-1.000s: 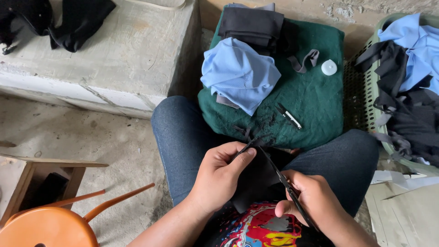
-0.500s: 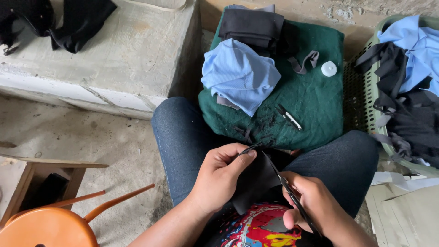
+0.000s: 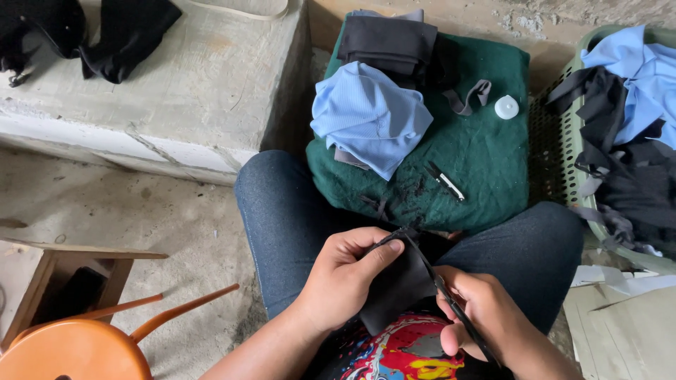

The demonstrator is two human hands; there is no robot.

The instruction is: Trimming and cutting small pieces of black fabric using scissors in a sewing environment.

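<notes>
Pinching the black fabric piece [image 3: 398, 285] in my left hand [image 3: 345, 281], I kept my right hand [image 3: 482, 317] closed on scissors [image 3: 458, 309], cut barely begun, basket [image 3: 563, 141] at two o'clock full.

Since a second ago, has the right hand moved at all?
Yes. The right hand, holding dark scissors, has slid lower, away from the green cushion, toward the person's body.

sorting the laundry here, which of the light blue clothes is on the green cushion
The crumpled light blue shirt at centre lies on the green cushion; the other light blue garment sits in the basket at right.
</notes>
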